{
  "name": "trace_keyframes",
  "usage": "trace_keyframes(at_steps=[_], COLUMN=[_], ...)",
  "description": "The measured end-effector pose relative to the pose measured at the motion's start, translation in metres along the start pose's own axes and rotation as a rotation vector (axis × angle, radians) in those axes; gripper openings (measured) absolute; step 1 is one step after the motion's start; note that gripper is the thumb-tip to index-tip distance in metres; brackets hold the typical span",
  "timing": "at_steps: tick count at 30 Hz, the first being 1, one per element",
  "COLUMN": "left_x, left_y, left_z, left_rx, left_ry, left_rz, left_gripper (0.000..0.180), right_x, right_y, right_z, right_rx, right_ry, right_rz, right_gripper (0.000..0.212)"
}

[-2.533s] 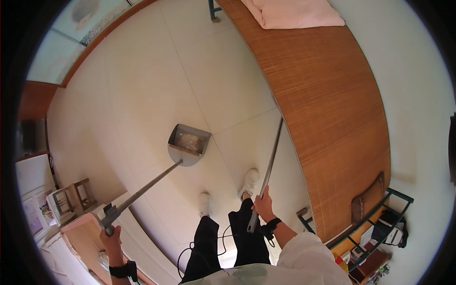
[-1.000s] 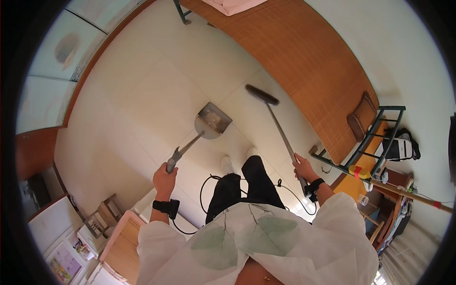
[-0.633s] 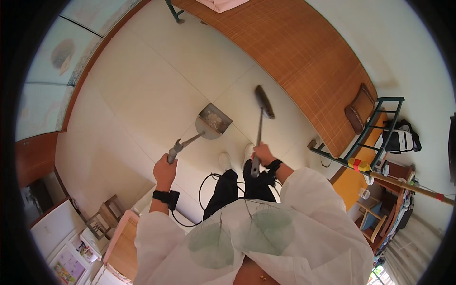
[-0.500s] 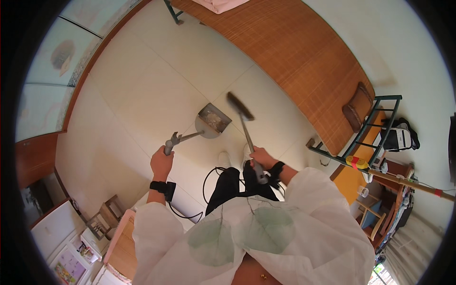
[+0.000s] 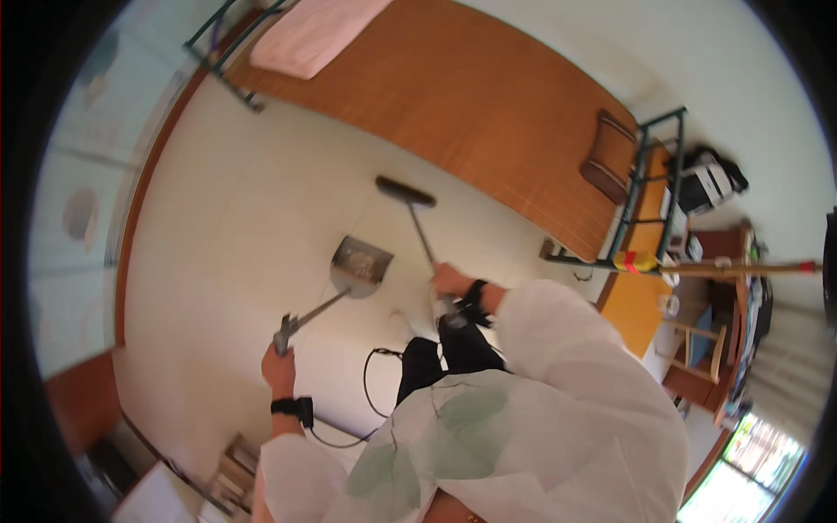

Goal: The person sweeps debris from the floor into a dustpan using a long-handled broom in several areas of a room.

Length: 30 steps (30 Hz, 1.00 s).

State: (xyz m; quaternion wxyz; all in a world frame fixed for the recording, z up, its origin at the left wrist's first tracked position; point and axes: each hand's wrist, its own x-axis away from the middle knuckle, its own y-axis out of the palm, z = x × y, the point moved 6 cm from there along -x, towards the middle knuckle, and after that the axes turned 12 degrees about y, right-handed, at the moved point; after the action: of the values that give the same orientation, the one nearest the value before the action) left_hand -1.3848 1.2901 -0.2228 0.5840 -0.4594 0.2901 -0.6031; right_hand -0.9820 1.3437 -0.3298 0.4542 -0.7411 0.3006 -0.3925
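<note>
My left hand (image 5: pixel 279 370) is closed round the upper end of a grey long-handled dustpan (image 5: pixel 353 283). Light-coloured bits of debris (image 5: pixel 364 263) lie inside its pan, which is down at the pale tiled floor (image 5: pixel 235 218). In my right hand (image 5: pixel 453 281) is the grey handle of a broom (image 5: pixel 405 191). The broom's dark bristle head is beyond the dustpan and to its right, apart from it, towards the bed. Whether the bristles touch the floor I cannot tell.
A bed with a brown mat (image 5: pixel 471 113) runs along the far side, with a pink folded cloth (image 5: pixel 314 35) and a brown pillow (image 5: pixel 610 155) on it. Sliding wardrobe doors (image 5: pixel 83 209) line the left. A wooden chair (image 5: pixel 697 349) stands at the right. Black cable (image 5: pixel 370 392) hangs by my legs.
My view has turned and shifted towards the bed. The broom head has swung away from beside the dustpan to farther out, nearer the bed. Both hands keep their hold.
</note>
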Motion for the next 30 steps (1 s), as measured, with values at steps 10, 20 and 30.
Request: trace_keyframes(at_steps=[10, 20, 30], left_x=[-0.009, -0.010, -0.013], left_y=[0.019, 0.038, 0.010], left_z=[-0.014, -0.028, 0.010], left_rx=[0.060, 0.545, -0.019], left_ry=[0.123, -0.061, 0.320], left_rz=[-0.040, -0.188, 0.001], left_gripper=[0.024, 0.022, 0.049], right_x=[0.151, 0.346, 0.516], right_y=[-0.049, -0.052, -0.020], right_z=[0.018, -0.052, -0.075], right_rx=[-1.499, -1.641, -1.480], right_ry=[0.725, 1.078, 1.124], right_rz=[-0.476, -0.190, 0.317], right_gripper=[0.015, 0.044, 0.017])
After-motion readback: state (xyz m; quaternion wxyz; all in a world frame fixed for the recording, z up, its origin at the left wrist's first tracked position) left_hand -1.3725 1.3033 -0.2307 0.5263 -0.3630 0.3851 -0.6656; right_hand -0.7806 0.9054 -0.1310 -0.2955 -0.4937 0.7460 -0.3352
